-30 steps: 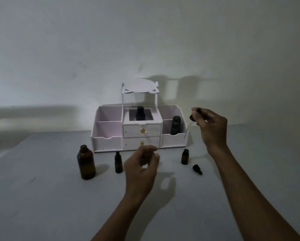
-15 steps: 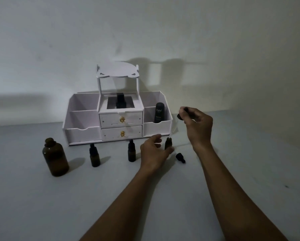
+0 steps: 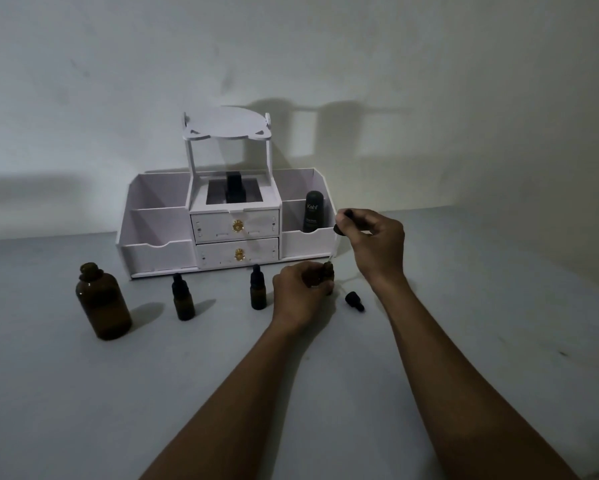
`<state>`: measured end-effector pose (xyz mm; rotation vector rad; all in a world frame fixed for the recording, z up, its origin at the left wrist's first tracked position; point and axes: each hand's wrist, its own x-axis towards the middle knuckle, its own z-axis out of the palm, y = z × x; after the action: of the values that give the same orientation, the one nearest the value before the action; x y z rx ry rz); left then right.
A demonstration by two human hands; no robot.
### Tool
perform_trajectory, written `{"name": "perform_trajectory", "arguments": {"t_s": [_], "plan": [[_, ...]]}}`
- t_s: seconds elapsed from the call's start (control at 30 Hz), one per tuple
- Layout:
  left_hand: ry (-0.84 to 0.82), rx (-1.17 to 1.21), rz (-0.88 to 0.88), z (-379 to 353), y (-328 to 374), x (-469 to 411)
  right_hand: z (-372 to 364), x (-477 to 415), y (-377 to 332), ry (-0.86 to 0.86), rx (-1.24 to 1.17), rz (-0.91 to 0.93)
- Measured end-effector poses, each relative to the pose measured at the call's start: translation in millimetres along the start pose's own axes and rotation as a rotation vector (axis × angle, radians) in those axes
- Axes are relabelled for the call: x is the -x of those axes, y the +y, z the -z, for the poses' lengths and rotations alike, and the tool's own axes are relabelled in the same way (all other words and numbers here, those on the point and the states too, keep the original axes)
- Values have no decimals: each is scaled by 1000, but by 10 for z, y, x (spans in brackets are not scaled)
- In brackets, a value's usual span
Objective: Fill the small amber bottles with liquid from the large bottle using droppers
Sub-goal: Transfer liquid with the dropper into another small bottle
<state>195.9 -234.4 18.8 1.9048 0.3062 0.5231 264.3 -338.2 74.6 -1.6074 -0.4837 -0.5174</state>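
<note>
The small open-necked amber glass bottle stands on the pale grey surface just in front of the organiser's right-hand compartment, and the left hand is now wrapped around it. Half a second ago that hand was only arriving beside it with fingers loose, and a second ago it was up in the air. The right hand pinches the black rubber bulb of a glass-stemmed dropper, the clear stem hanging down so its tip sits right at the bottle's mouth — earlier the dropper was held higher and well clear of the neck. Whether the tip is inside the opening or only touching the rim is too dim to tell.

The change means the bottle is steadied and the dropper lined up, so releasing liquid into it looks like the step in hand.

A loose black dropper cap lies on its side just right of the held bottle. To the left stand two capped small amber bottles and, well apart from each other, and further left the large brown glass bottle with its neck uncapped. Behind them is the white desktop organiser with two gold-knobbed drawers, a dark tube upright in its right bin.
</note>
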Motion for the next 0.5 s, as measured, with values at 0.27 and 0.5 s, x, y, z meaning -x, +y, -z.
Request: {"name": "perform_trajectory", "arguments": {"t_s": [0.27, 0.5], "plan": [[-6, 35, 25, 18, -16, 49, -58, 44, -2, 68, -2, 52], [-11, 23, 31, 25, -21, 51, -60, 37, -23, 90, 14, 93]]}}
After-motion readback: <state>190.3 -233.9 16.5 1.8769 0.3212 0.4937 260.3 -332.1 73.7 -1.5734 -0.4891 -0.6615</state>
